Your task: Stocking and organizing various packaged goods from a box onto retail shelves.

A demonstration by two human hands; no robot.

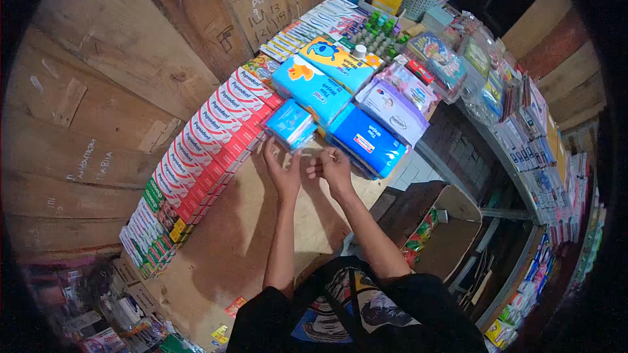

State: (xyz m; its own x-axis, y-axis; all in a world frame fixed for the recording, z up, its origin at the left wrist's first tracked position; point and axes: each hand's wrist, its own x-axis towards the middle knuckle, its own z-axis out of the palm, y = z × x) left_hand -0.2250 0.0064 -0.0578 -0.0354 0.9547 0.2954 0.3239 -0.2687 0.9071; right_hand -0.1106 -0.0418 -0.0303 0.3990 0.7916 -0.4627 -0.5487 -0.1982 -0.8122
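Observation:
My left hand [283, 166] is at the near edge of a small blue plastic-wrapped pack [290, 121], fingers spread; whether they touch it is hard to tell. My right hand [331, 165] is to the right, fingers curled, near a clear strip of wrapper; whether it pinches the strip cannot be told. The small pack lies between rows of Pepsodent toothpaste boxes [216, 130] and larger tissue packs: a light blue one [311, 89], a yellow and blue one [338, 63] and a dark blue one [368, 139]. A purple pack [392, 110] lies beyond the dark blue one.
The wooden shelf [230, 250] runs beneath my forearms. Small green-capped bottles [380, 34] and a woven plastic basket [424, 2] stand at the back. A cardboard box [451, 230] is at the right, beside a shelf with stacked packs [535, 157]. A plank wall [122, 88] rises at the left.

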